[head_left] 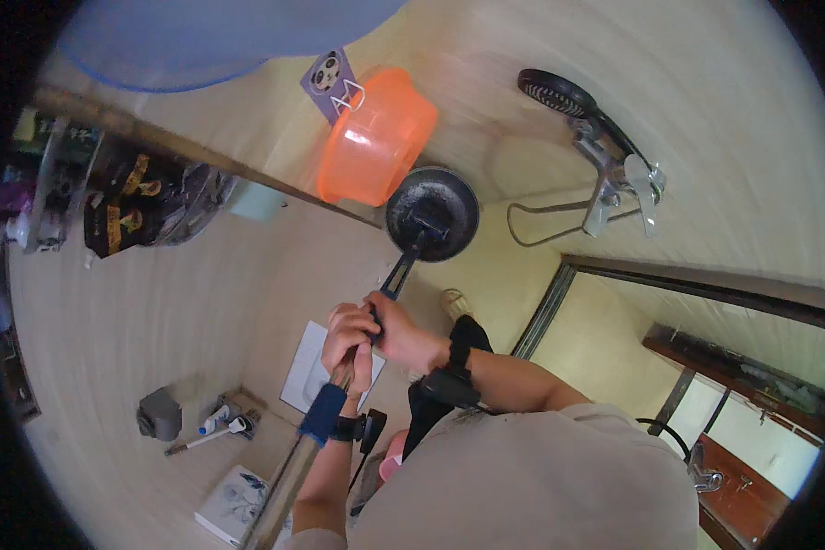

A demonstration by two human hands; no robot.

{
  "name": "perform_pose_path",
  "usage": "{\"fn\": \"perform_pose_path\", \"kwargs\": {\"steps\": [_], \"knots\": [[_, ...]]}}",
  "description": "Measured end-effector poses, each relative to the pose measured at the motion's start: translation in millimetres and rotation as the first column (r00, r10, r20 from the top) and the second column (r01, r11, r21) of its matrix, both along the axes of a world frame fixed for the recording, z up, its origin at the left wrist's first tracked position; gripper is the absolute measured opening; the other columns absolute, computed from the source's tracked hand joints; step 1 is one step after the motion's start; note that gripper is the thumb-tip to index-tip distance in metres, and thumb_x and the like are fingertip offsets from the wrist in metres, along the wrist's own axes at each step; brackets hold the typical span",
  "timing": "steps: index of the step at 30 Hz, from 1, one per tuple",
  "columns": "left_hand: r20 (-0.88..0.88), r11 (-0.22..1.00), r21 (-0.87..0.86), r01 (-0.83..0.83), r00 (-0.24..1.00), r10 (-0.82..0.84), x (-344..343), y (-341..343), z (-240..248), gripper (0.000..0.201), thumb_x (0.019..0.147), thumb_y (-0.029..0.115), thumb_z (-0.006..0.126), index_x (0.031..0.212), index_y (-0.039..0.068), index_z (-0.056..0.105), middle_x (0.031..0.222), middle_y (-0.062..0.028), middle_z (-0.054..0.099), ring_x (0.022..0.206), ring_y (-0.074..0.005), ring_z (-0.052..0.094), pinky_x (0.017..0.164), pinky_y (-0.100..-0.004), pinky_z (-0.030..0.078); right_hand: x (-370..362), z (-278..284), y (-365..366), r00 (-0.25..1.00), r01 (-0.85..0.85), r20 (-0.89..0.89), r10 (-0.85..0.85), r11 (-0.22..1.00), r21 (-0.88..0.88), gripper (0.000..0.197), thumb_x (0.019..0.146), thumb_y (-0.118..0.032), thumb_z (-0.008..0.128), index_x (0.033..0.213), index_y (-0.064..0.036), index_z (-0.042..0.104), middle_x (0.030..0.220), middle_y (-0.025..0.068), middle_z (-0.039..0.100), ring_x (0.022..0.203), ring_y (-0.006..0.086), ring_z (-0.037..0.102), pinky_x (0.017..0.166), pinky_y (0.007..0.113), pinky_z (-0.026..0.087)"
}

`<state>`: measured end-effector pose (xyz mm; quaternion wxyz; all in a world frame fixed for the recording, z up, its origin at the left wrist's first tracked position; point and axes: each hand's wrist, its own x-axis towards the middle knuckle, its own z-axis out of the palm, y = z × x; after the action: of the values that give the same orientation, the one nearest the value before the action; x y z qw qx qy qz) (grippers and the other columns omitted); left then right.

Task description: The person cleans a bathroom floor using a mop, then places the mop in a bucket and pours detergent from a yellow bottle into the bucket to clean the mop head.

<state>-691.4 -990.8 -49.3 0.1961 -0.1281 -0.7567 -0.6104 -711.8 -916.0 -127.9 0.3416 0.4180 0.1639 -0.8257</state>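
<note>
Both of my hands are wrapped around a long pole with blue sleeves (319,414), one close behind the other. My left hand (346,339) grips it just below my right hand (400,332), which is nearer the tool's far end. The pole runs from the lower left up to a dark, blocky head (428,220), which sits inside a round black basin (463,202). Whether that head is a mop or a brush I cannot tell. Black bands are strapped on both my wrists.
An orange basin (376,137) hangs on the wall beside the black one. A shower head (555,92) and mixer tap (610,188) are at the upper right. A white squat toilet (295,374) is set in the floor at left. Bags (147,202) lie on a ledge.
</note>
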Motion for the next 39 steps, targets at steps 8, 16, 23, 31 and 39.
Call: {"fn": "perform_pose_path", "kwargs": {"steps": [8,16,23,31,39], "knots": [[0.152,1.000,0.015,-0.001,0.988,-0.002,-5,16,14,0.021,0.078,0.006,0.052,0.058,0.006,0.045,0.060,-0.0079,0.056,0.064,-0.0225,0.056,0.082,-0.0455,0.039,-78,-194,44,0.973,-0.216,-0.059,0.224,0.969,0.120,0.013,0.083,-0.014,0.043,0.074,-0.0059,0.047,0.064,0.0060,0.050,0.063,0.0190,0.054,0.059,0.034,0.047],[0.058,0.958,0.185,0.218,0.971,-0.232,5,11,16,0.008,0.073,0.008,0.059,0.072,0.007,0.050,0.056,-0.0038,0.054,0.056,-0.0209,0.058,0.061,-0.0377,0.047,-114,-307,88,0.937,-0.325,-0.103,0.333,0.942,0.083,0.015,0.080,-0.020,0.047,0.069,-0.0094,0.045,0.062,0.0025,0.049,0.062,0.0164,0.054,0.053,0.031,0.042],[0.500,0.991,0.126,-0.033,0.866,-0.035,87,-7,16,0.012,0.071,0.009,0.059,0.064,0.006,0.050,0.053,-0.0006,0.051,0.048,-0.0152,0.050,0.042,-0.0297,0.039,-85,-319,71,0.955,-0.266,-0.138,0.263,0.964,-0.003,0.017,0.078,-0.016,0.048,0.063,-0.0094,0.044,0.058,0.0044,0.048,0.056,0.0183,0.051,0.054,0.031,0.043],[0.187,0.976,0.122,-0.182,0.970,0.157,66,-6,23,0.018,0.082,0.020,0.055,0.072,0.008,0.044,0.058,-0.0049,0.047,0.061,-0.0199,0.050,0.074,-0.0410,0.044,-8,-147,7,0.931,-0.121,-0.311,0.191,0.966,0.230,0.009,0.078,-0.009,0.048,0.071,-0.0067,0.042,0.061,0.0053,0.047,0.057,0.0180,0.049,0.054,0.031,0.043],[0.107,0.979,-0.194,-0.056,0.991,0.078,60,2,49,0.014,0.077,0.008,0.054,0.090,0.006,0.057,0.091,-0.0078,0.058,0.099,-0.0257,0.050,0.101,-0.0472,0.023,20,-13,3,0.994,-0.105,0.001,0.105,0.994,-0.017,0.006,0.080,-0.012,0.046,0.079,-0.0078,0.042,0.066,0.0057,0.047,0.058,0.0162,0.049,0.054,0.032,0.043]]}}
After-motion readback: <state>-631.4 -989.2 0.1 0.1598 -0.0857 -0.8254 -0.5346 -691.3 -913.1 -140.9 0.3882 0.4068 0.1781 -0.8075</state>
